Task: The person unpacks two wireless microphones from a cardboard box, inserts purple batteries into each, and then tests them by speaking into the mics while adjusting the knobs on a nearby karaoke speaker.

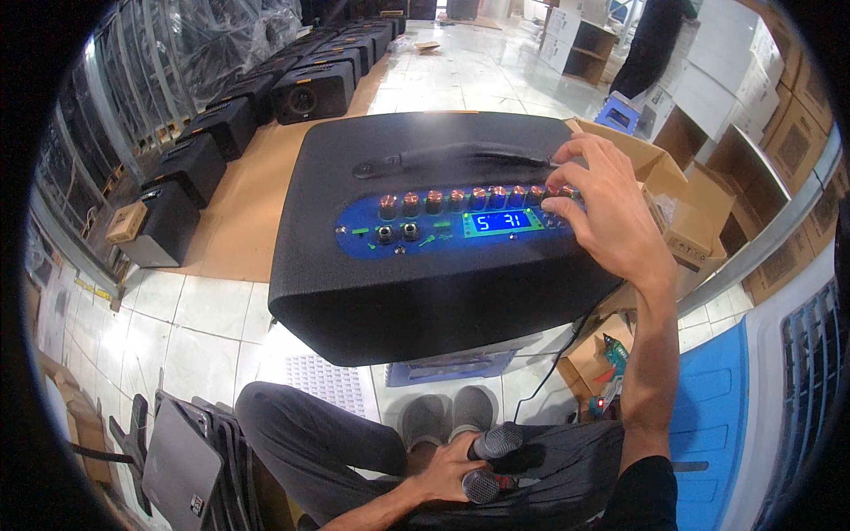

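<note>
Tiled floor (208,310); right fingers (567,209) at knobs (479,197) (left fingers (459,456) grip two microphones (501,440))

A speaker (381,296) stands before the knees, a panel (447,236) set in its top. On the panel, knobs (457,201) line up behind a screen (501,221); a handle (460,157) lies behind them. The right hand (606,199) is at the row's right end. The left hand (447,469), over the lap, holds two microphones (498,441). Left, a small box (127,221) sits on a cabinet (168,230). An open carton (699,234) stands right of the speaker.
</note>
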`<state>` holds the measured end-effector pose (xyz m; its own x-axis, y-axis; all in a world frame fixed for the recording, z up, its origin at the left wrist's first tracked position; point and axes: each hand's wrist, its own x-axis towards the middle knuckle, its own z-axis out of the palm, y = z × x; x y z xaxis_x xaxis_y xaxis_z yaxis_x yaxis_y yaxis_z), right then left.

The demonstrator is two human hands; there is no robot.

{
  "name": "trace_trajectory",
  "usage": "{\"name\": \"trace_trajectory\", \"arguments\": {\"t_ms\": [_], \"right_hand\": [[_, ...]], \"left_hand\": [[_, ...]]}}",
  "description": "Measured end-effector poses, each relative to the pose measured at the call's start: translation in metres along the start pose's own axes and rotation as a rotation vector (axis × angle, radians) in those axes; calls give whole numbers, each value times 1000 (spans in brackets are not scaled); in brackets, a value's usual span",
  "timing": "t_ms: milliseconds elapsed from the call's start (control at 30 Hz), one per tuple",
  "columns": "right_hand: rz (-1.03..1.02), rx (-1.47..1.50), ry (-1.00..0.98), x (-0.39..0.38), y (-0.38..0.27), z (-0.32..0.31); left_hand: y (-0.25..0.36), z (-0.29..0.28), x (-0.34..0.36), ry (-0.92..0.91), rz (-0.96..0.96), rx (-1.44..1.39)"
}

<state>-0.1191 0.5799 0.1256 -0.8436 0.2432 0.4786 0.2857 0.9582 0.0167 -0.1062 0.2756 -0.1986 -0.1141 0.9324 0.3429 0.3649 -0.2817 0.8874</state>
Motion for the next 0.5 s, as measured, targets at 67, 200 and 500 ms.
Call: {"name": "trace_trajectory", "arguments": {"t_ms": [67,200,500], "right_hand": [[-5,23,-3,1,1,1],[-28,60,40,1,3,2],[-36,35,64,0,2,2]], "left_hand": [[1,0,0,14,8,-11],[1,0,1,34,37,-11],[-3,1,-1,2,16,-11]]}}
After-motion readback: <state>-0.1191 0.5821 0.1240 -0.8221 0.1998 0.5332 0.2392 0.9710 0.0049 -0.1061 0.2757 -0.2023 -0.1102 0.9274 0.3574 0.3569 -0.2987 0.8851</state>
